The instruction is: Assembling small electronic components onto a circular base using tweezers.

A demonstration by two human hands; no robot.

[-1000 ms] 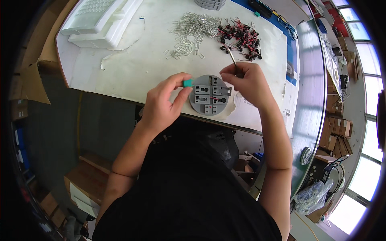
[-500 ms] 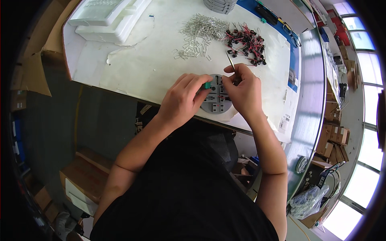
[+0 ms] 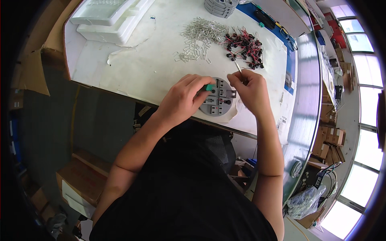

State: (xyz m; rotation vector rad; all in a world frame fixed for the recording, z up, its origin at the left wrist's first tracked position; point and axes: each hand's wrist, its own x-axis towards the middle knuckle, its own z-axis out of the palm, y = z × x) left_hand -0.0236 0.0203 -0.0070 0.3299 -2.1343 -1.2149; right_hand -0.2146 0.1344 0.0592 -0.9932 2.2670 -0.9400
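Observation:
A round grey plastic plate (image 3: 216, 110) with slots and small black parts set in it lies near the table's front edge. At the plate's left side my left hand (image 3: 181, 96) is closed on a small green block-like piece (image 3: 208, 87), most of it hidden by the fingers. Just beyond the plate's right edge, my right hand (image 3: 254, 90) grips slim metal tweezers (image 3: 238, 67). Their tip points away from me at the near edge of a heap of small black parts with red and black wires (image 3: 251, 50); whether it touches one cannot be told.
Left of the wired parts lies a heap of U-shaped metal pieces (image 3: 203, 32). A stack of grey plates (image 3: 219, 9) stands at the far edge. White foam trays (image 3: 102, 32) sit at the far left, and pliers and tools (image 3: 265, 18) lie on a blue mat at far right.
My right hand has moved off the plate to the right, with the tweezers now angled toward the wired parts. My left hand stays at the plate with the green piece.

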